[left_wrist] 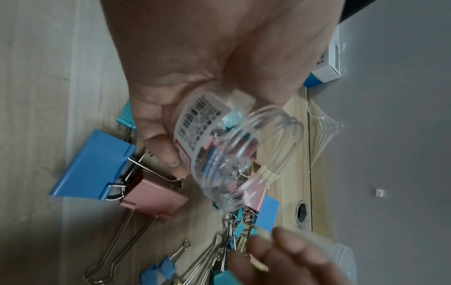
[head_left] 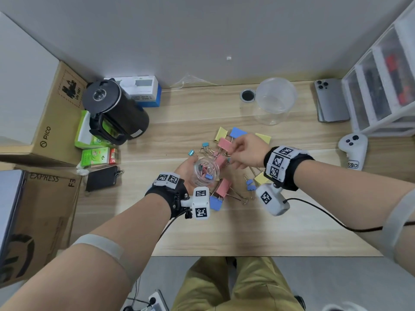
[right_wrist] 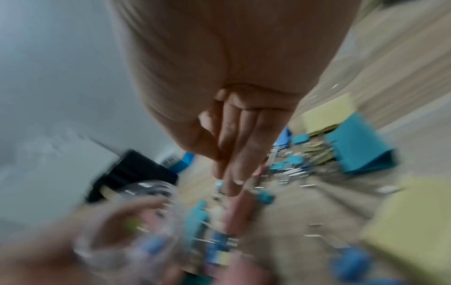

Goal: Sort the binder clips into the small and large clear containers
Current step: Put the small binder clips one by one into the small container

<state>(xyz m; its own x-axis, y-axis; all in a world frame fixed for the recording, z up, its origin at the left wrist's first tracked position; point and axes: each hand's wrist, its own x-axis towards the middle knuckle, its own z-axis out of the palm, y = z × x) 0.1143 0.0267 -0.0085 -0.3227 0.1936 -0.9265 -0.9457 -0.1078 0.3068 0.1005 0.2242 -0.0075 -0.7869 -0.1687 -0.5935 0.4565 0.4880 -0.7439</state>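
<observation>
My left hand (head_left: 185, 168) grips the small clear container (head_left: 206, 173) just above the desk, tilted, with its mouth toward my right hand. Several small blue and pink binder clips lie inside the small container (left_wrist: 231, 154), which my left hand (left_wrist: 171, 125) wraps around its labelled side. My right hand (head_left: 235, 151) hovers over the clip pile beside the container's mouth, fingers drawn together. Blur in the right wrist view hides whether the right hand (right_wrist: 229, 154) pinches a clip. Large pink (head_left: 225, 143), blue (head_left: 238, 132) and yellow (head_left: 221, 133) clips and small blue ones (head_left: 250, 185) lie scattered on the desk. The large clear container (head_left: 275, 99) stands at the back.
A black kettle (head_left: 114, 111), green boxes (head_left: 96, 156) and a black phone (head_left: 102, 178) crowd the left side. A grey phone (head_left: 331, 102), a drawer unit (head_left: 381, 75) and a white controller (head_left: 353, 151) sit on the right. A cable hole (head_left: 247, 95) lies beside the large container.
</observation>
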